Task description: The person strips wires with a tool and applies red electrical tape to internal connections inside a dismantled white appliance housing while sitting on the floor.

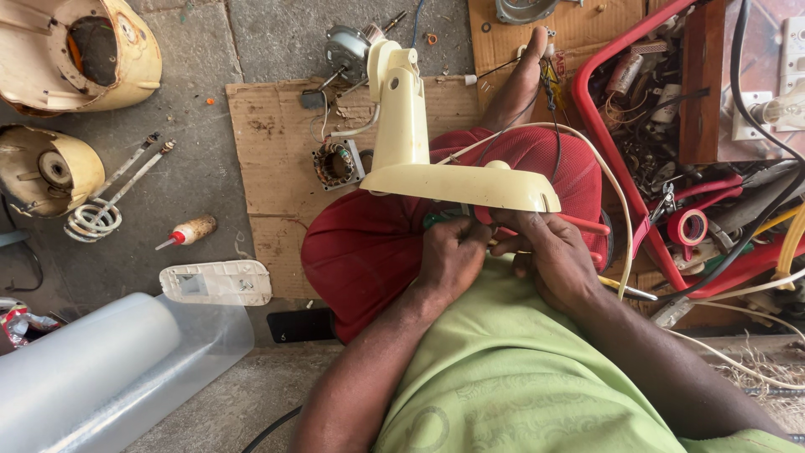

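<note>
A cream plastic fan stand [411, 143] lies across my lap, its flat base turned toward me and its neck pointing away. My left hand [451, 256] is closed just under the base, on something with a green tip; I cannot tell exactly what it is. My right hand [545, 252] grips beneath the base at its right end, near a red-handled tool [587, 225] and a cream cable [608, 189] that loops over my red shorts.
A sheet of cardboard [268, 143] holds a motor stator [337, 163] and a small motor [348, 50]. To the right stands a red crate [599, 126] of parts, wires and red tape. Cream fan housings [80, 54], a heating coil, a white cover plate [216, 282] and a plastic roll lie left.
</note>
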